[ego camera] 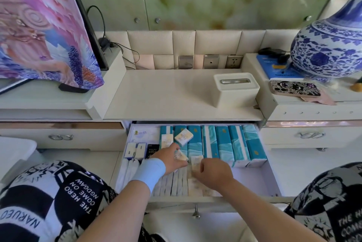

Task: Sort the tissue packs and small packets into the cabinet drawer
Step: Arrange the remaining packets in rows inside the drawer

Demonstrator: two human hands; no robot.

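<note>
In the open drawer [274, 181], the left hand [170, 160] pinches a small tissue packet [181, 156]; just beside it the right hand [213, 173] pinches another packet [196, 161]. Both look light, soft and slick-wrapped, best held across the flat faces.

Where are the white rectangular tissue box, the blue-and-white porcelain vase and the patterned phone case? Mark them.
white rectangular tissue box [236, 92]: head view, front wall.
blue-and-white porcelain vase [329, 49]: head view, belly.
patterned phone case [294, 88]: head view, middle.

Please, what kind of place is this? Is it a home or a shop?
Most likely a home, perhaps a living room. A large blue-and-white vase and a covered screen stand on a low cream cabinet, and its open drawer holds household tissue packs.
</note>
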